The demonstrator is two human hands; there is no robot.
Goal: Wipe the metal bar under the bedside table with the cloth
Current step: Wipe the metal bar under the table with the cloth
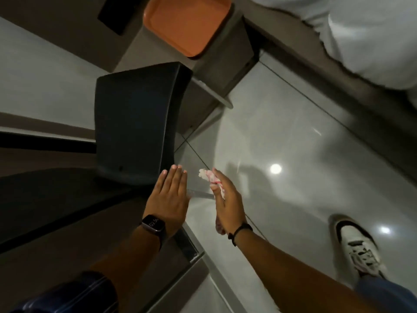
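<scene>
My right hand (pixel 226 199) holds a crumpled white and red cloth (pixel 211 179) low over the shiny floor. My left hand (pixel 168 197) is flat and open, fingers together, just left of it, with a watch on its wrist. A short stretch of metal bar (pixel 202 194) shows between the two hands, near the floor. The bedside table (pixel 223 57) stands farther ahead with an orange tray (pixel 187 23) on top and a pale rail (pixel 214 93) along its lower edge.
A dark chair seat (pixel 135 125) sits just beyond my left fingertips. A bed with white bedding (pixel 372 37) runs along the right. My white shoe (pixel 358 247) rests on the glossy tiled floor (pixel 282 132) at the lower right.
</scene>
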